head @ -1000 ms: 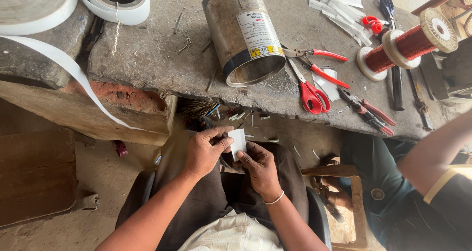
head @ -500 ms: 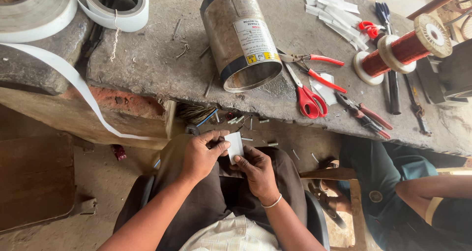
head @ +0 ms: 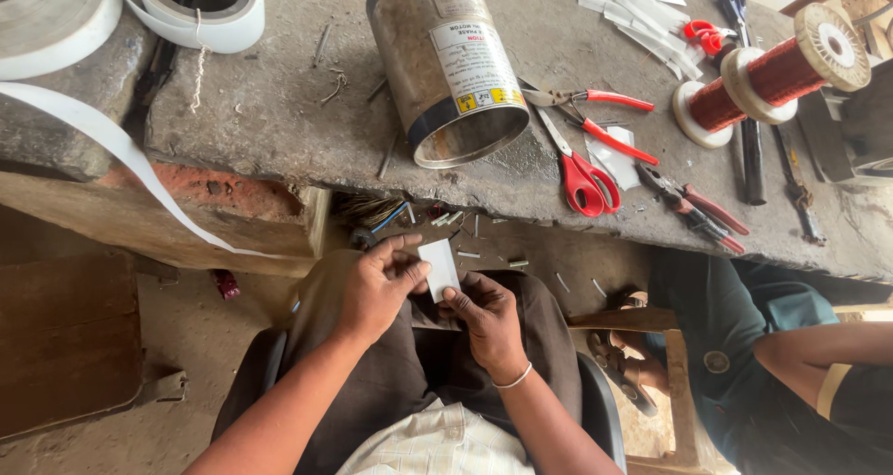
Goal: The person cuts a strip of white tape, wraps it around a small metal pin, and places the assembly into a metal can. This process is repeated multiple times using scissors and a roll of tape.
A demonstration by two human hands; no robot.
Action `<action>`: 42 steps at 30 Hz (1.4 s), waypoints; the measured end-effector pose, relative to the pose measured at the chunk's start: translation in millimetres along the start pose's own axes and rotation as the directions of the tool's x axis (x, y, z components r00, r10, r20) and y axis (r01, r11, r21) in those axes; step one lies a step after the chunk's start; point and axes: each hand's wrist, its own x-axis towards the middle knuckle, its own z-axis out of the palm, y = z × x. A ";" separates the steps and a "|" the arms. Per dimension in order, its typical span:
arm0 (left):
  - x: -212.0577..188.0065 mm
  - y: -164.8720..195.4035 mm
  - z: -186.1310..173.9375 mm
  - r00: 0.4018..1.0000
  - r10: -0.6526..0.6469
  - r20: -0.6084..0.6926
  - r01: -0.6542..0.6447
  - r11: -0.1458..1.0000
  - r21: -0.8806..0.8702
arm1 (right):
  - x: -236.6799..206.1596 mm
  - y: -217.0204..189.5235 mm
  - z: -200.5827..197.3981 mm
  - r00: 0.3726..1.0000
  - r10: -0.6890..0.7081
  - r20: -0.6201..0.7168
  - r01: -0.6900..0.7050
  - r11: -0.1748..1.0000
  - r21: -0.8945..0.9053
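Over my lap, my left hand point(head: 379, 284) and my right hand point(head: 486, 319) together hold a small white rectangular piece of insulating paper point(head: 439, 267). The left thumb and fingers pinch its left edge. The right fingertips grip its lower right edge. Both hands are below the front edge of the stone workbench point(head: 279, 131).
On the bench lie a metal can on its side point(head: 446, 66), red-handled scissors point(head: 581, 173), pliers point(head: 595, 112), a copper wire spool point(head: 772, 75), white paper strips point(head: 642, 10) and white tape rolls point(head: 200, 10). A white strip point(head: 112, 140) hangs off the bench. Another person point(head: 791, 363) sits at right.
The view has shifted slightly. My hands stay on the white paper piece, fingers adjusting along its edges. The neighbouring person's arm has dropped lower at right.
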 end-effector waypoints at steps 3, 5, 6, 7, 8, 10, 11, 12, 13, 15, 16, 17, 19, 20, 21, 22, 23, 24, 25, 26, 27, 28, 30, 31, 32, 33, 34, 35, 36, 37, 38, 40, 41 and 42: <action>-1.3 -7.1 1.7 0.994 -0.074 0.084 0.084 0.990 -0.115 | 0.1 -2.6 1.1 1.000 -0.025 0.012 0.025 1.000 0.003; -3.6 -11.3 3.5 0.991 -0.104 0.088 0.115 0.985 -0.129 | -0.5 -3.4 4.6 1.000 -0.003 0.014 0.003 1.000 0.017; -4.1 -12.6 4.1 0.990 -0.115 0.076 0.124 0.985 -0.119 | -1.3 -4.3 6.8 1.000 0.006 0.005 -0.007 1.000 0.019; -4.3 -13.7 5.4 0.989 -0.128 0.068 0.135 0.985 -0.110 | -3.0 -5.8 9.2 1.000 0.015 -0.008 -0.014 1.000 0.021; -3.8 -14.1 6.7 0.989 -0.142 0.040 0.145 0.987 -0.065 | -4.0 -10.3 9.8 1.000 0.021 -0.023 -0.020 1.000 0.023; -3.6 -14.1 7.8 0.986 -0.169 -0.013 0.169 0.985 0.032 | -7.7 -30.5 1.6 0.982 -0.187 -0.001 0.179 0.941 -0.287; -3.1 -13.4 7.7 0.985 -0.174 -0.005 0.174 0.985 0.011 | -8.1 -45.3 -5.6 0.958 -0.284 0.027 0.268 0.863 -0.429; -2.5 -12.5 7.6 0.984 -0.177 -0.002 0.177 0.984 -0.012 | -4.0 -66.4 -18.1 0.900 -0.435 0.017 0.399 0.810 -0.431; -2.2 -11.7 7.6 0.983 -0.182 -0.003 0.182 0.983 -0.036 | 2.5 -92.9 -35.6 0.822 -0.570 0.010 0.517 0.737 -0.435; -1.7 -9.2 6.1 0.989 -0.142 0.029 0.143 0.988 -0.050 | 24.4 -146.7 -69.9 0.804 -0.570 -0.170 0.188 0.514 -0.837; -2.3 -8.1 6.2 0.991 -0.123 0.042 0.126 0.990 -0.057 | 33.4 -169.0 -84.9 0.783 -0.622 -0.004 0.195 0.252 -0.948; -3.1 -7.5 7.8 0.989 -0.143 0.038 0.145 0.988 -0.061 | 45.6 -189.8 -97.7 0.763 -0.623 0.170 0.193 -0.031 -0.981; -2.7 -4.7 8.4 0.986 -0.168 0.024 0.169 0.983 -0.065 | 70.5 -211.2 -106.0 0.927 -0.364 0.094 0.084 -0.044 -0.995; -2.8 -3.2 8.7 0.986 -0.166 0.020 0.167 0.984 -0.061 | 79.8 -216.5 -105.1 0.975 -0.217 0.049 0.036 -0.064 -0.997; -4.0 -1.8 9.3 0.986 -0.168 0.013 0.169 0.984 -0.058 | 86.0 -218.4 -102.3 0.984 -0.178 0.027 0.010 -0.096 -0.995; -5.0 -0.1 9.2 0.986 -0.169 0.005 0.169 0.984 -0.057 | 91.3 -219.0 -97.5 0.990 -0.138 0.005 -0.013 -0.131 -0.991; -5.6 2.2 9.1 0.988 -0.155 -0.001 0.155 0.987 -0.033 | 95.5 -220.3 -92.9 0.995 -0.099 -0.015 -0.032 -0.169 -0.985; -6.8 4.4 9.1 0.990 -0.144 -0.009 0.144 0.990 -0.010 | 97.3 -222.3 -89.8 0.996 -0.093 -0.005 -0.021 -0.168 -0.986; -8.9 6.5 9.6 0.991 -0.133 -0.018 0.134 0.991 0.013 | 97.3 -225.2 -89.0 0.996 -0.085 0.006 -0.008 -0.166 -0.986; -11.5 8.9 10.4 0.992 -0.127 -0.018 0.127 0.992 0.019 | 95.9 -229.2 -90.5 0.997 -0.080 0.018 0.005 -0.165 -0.986; -13.2 11.8 11.0 0.993 -0.118 -0.017 0.118 0.993 0.027 | 91.6 -233.0 -95.1 1.000 -0.028 -0.011 -0.015 -0.159 -0.987; -14.9 14.7 11.6 0.994 -0.108 -0.016 0.108 0.993 0.037 | 82.9 -236.4 -103.3 0.999 0.023 -0.039 -0.035 -0.154 -0.987; -19.9 20.1 14.1 0.995 -0.096 -0.015 0.097 0.995 0.030 | 57.7 -235.1 -123.5 0.997 0.066 -0.027 -0.036 0.149 -0.988; -22.0 22.5 15.8 0.996 -0.094 -0.014 0.094 0.995 0.028 | 40.0 -228.3 -133.8 0.999 0.050 0.006 -0.017 0.438 -0.899; -23.5 24.7 18.0 0.996 -0.088 -0.006 0.089 0.996 0.026 | 24.8 -216.1 -140.8 0.999 0.022 0.031 0.014 0.538 -0.843; -24.2 26.2 21.1 0.997 -0.083 0.002 0.082 0.996 0.022 | 8.5 -203.0 -147.6 0.999 -0.007 0.051 0.044 0.629 -0.776; -22.6 27.6 24.6 0.997 -0.072 0.014 0.072 0.997 0.018 | -9.5 -182.9 -151.3 0.997 -0.034 0.065 0.067 0.775 -0.628; -20.7 28.4 28.9 0.998 -0.055 0.025 0.055 0.998 0.000 | -30.4 -156.4 -151.3 0.996 -0.061 0.069 0.086 0.887 -0.454; -18.0 28.7 33.8 0.999 -0.037 0.038 0.038 0.999 -0.018 | -46.4 -125.6 -146.9 1.000 -0.018 0.014 0.022 0.925 -0.379; -14.8 28.7 38.6 0.999 -0.021 0.050 0.023 0.999 -0.038 | -58.8 -95.2 -141.2 0.999 0.031 -0.038 -0.041 0.954 -0.297; -11.0 28.4 43.5 0.998 -0.030 0.049 0.032 0.999 -0.044 | -72.0 -67.8 -136.8 0.998 -0.018 0.064 0.032 0.972 -0.231; -3.8 27.2 52.1 0.998 -0.051 0.047 0.053 0.997 -0.051 | -95.1 -24.4 -131.9 0.987 0.031 0.159 -0.031 1.000 -0.003; -1.7 26.3 55.6 0.998 -0.047 0.052 0.051 0.997 -0.063 | -104.3 -8.6 -130.6 0.977 0.134 0.169 -0.160 0.975 0.153; -1.0 25.3 58.6 0.997 -0.046 0.057 0.051 0.996 -0.075 | -109.7 2.4 -130.4 0.969 0.153 0.194 -0.181 0.974 0.138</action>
